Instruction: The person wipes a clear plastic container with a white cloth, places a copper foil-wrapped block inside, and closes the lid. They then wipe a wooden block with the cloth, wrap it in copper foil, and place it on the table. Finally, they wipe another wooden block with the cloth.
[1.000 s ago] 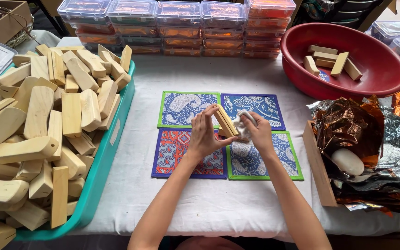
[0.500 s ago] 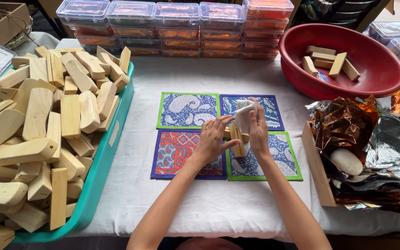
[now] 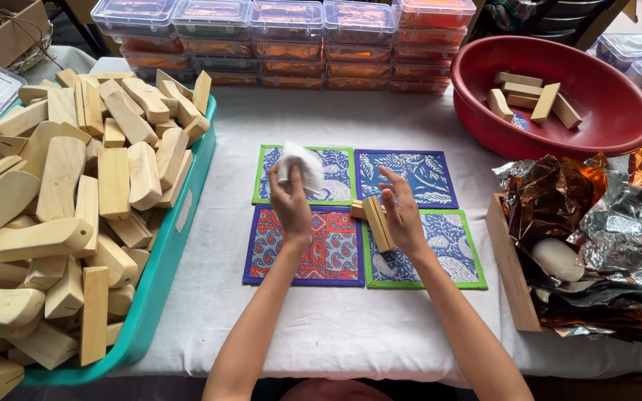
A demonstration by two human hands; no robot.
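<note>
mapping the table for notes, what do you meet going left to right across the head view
teal tray of wooden blocks → left hand holding white cloth → wooden piece → right hand → crumpled foil

The teal plastic tray (image 3: 159, 297) of pale wooden blocks (image 3: 61, 186) runs off the left edge. The crumpled copper and silver foil (image 3: 603, 230) is cut at the right edge. The stacked clear lidded boxes (image 3: 284, 37) are cropped at the top.

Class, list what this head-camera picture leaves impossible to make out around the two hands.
- Head view: the left hand hides part of the white cloth.
- Head view: the right hand covers one side of the wooden block; its grip is unclear.
- Head view: the left edge cuts off the teal tray.
</note>
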